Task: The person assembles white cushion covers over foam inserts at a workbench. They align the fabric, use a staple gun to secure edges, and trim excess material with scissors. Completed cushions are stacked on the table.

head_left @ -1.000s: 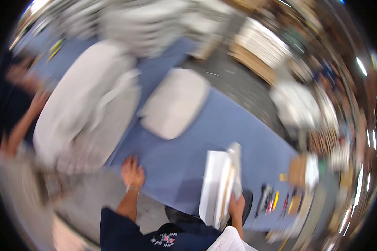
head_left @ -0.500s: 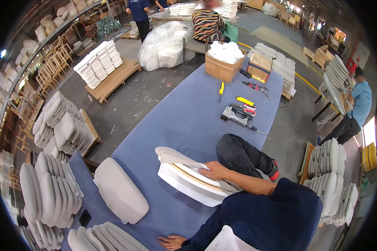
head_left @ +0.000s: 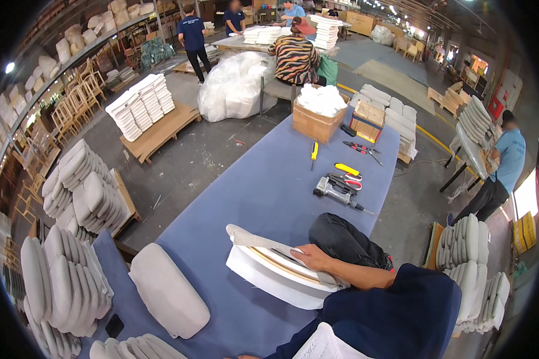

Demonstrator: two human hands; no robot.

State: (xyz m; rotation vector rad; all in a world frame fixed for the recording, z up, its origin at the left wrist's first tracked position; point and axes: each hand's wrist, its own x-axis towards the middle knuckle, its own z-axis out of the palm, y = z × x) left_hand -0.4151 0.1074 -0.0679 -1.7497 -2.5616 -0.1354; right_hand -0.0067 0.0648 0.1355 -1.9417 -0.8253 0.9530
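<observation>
My right hand (head_left: 312,257) is closed on the upper edge of a curved chair pad (head_left: 281,263), with the thumb on its grey cover. The pad stands tilted on the blue-covered table (head_left: 239,206). Its layers show along the side: grey fabric, white padding, a tan wood-coloured strip and a loose white sheet (head_left: 272,284) hanging below. Of my left hand (head_left: 247,357) only a sliver shows at the lower edge; its fingers are hidden. A finished-looking grey cushion (head_left: 169,290) lies flat to the left of the pad.
Farther up the table lie a nail-gun-like air tool (head_left: 341,194), scissors (head_left: 350,182), a yellow-handled cutter (head_left: 347,169), a screwdriver (head_left: 314,154) and pliers (head_left: 363,149). A carton (head_left: 320,122) of white stuffing stands beyond. Stacked grey cushions (head_left: 66,281) flank the left. Co-workers stand farther off.
The view has tilted up, so the scene sits lower. My left hand, spread on the table before, has nearly left the lower edge. My right hand keeps hold of the chair pad.
</observation>
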